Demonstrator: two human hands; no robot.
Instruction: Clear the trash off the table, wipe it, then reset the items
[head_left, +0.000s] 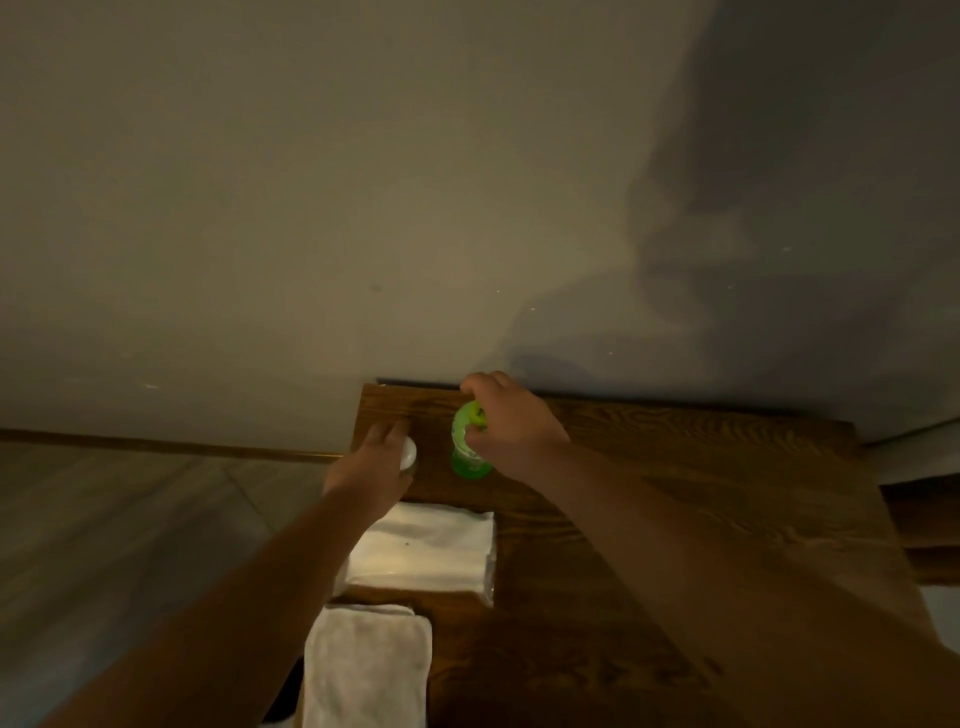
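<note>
curled around the top of the green bottle (470, 440), the right hand (511, 428) grips it near the cap; the bottle stands upright on the wooden table (649, 493), close to the table's far edge by the wall (363, 182). left of the bottle, the left hand (371, 460) covers a small white object (410, 453), whether gripping it cannot be told. nearer than the bottle lie a white folded napkin (426, 545) and a white cloth (366, 670).

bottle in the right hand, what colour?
Bright green bottle, cap included, gripped by the right hand; head view.
</note>
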